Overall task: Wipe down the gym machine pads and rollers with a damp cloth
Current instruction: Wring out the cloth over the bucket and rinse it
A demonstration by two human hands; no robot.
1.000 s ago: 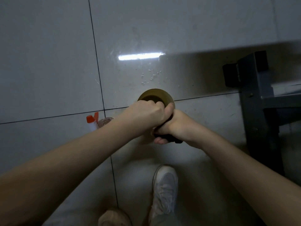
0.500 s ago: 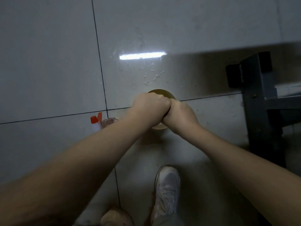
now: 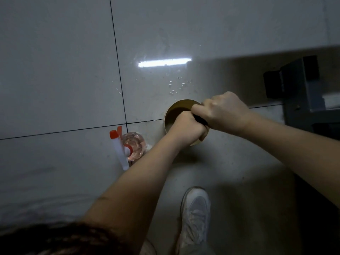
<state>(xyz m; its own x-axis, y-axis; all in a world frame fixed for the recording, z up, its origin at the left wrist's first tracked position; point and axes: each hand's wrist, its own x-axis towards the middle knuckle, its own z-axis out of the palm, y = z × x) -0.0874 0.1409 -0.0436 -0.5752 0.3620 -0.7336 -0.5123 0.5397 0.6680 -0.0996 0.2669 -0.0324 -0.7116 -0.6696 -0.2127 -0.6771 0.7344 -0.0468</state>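
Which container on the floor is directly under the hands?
The open brown bowl, beneath the left hand and right hand gripping a dark cloth; the orange-nozzled spray bottle stands apart, left of it.

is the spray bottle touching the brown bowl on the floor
Apart. The head view shows a strip of bare floor tile between the spray bottle and the left side of the brown bowl.

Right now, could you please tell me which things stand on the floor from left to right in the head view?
Spray bottle → brown bowl → dark machine frame. The white shoe lies within the bowl's span, so it is left out.
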